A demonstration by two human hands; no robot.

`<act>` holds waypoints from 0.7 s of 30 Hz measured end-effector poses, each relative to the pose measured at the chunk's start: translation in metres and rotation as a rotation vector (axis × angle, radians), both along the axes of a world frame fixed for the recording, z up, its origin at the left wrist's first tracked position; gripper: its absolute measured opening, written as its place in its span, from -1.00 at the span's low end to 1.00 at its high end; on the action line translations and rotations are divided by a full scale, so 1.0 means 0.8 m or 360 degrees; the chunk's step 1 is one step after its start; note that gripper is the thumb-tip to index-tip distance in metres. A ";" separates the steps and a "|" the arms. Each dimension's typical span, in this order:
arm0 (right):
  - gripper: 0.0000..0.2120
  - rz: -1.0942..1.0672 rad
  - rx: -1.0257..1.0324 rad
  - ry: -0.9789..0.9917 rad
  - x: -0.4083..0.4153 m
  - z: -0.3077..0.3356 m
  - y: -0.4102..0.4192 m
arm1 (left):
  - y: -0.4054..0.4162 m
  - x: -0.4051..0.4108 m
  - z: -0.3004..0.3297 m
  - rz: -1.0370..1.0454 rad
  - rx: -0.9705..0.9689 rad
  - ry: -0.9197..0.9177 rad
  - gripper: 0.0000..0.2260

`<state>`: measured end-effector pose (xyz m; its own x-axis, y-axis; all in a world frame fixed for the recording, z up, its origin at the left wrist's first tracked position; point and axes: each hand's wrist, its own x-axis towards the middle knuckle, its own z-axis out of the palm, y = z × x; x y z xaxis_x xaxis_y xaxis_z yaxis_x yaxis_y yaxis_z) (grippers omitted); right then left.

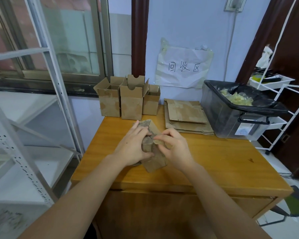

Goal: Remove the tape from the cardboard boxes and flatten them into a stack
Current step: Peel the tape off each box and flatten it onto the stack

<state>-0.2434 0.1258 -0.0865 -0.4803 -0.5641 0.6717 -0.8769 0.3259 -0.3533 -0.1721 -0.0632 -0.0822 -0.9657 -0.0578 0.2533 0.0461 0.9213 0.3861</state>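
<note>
Worn brown cardboard box (153, 163); tape (160, 143) half-peeled

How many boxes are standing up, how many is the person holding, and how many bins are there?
Standing boxes: 3
Box in the hands: 1
Flattened stack: 1
Bin: 1
Total: 6

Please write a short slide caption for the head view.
Left hand grips cardboard box; right hand peels tape.
</note>
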 end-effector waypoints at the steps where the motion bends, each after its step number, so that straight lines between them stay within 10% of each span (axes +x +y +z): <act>1: -0.70 -0.0016 -0.0034 0.0008 -0.001 -0.001 0.006 | -0.001 -0.001 -0.004 -0.0009 0.0003 0.0016 -0.23; 21: -0.78 0.0131 0.0030 -0.0267 0.000 -0.002 0.007 | 0.021 -0.001 -0.015 0.0226 -0.0269 0.0161 -0.20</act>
<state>-0.2432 0.1317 -0.0881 -0.5366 -0.6179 0.5748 -0.8300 0.2636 -0.4915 -0.1726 -0.0461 -0.0938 -0.9201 -0.1397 0.3660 -0.0579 0.9725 0.2258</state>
